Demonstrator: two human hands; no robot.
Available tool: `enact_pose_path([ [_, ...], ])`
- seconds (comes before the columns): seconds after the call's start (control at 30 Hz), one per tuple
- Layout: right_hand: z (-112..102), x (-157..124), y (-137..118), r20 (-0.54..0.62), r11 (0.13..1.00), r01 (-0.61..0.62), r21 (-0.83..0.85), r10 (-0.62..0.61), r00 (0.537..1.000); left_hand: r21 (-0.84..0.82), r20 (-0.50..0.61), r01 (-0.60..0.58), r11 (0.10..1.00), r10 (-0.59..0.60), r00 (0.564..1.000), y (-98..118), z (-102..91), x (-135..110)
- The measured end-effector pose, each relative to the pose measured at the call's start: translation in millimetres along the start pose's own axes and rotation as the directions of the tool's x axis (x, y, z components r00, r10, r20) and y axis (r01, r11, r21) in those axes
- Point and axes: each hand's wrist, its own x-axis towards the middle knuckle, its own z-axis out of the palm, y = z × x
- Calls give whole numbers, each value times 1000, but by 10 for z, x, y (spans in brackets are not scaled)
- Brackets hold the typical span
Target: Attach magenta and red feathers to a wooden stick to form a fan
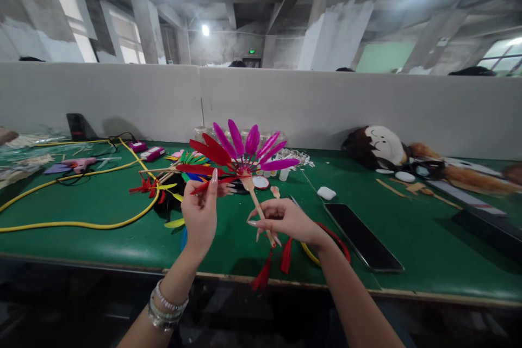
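Note:
A feather fan (255, 196) with a light wooden handle is held up over the table, magenta feathers spread at the top and right, red ones on the left. My right hand (287, 220) is closed around the handle near its lower end. Red tassels (263, 273) hang below that hand. At the fan's left side, my left hand (199, 215) pinches a low red feather (204, 186) between thumb and fingers. Behind the left hand lies a cluster of colourful feathers (173, 196), partly hidden by it.
A yellow cable (101, 225) loops over the green table (134, 247) at the left, near a pink glue gun (79, 164). To the right lie a dark phone (362, 236), a white case (326, 193) and a plush doll (381, 147). A white partition (285, 98) stands behind.

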Motion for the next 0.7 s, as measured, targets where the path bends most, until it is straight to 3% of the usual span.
enact_pose_path([
  [0.23,-20,-5,-4,-14,1000,3,14,-3,1000,86,32,-69,994,67,997,12,-26,-27],
  [0.7,-28,-4,11,-29,1000,15,-14,-15,999,99,59,-23,995,17,998,9,-151,7],
])
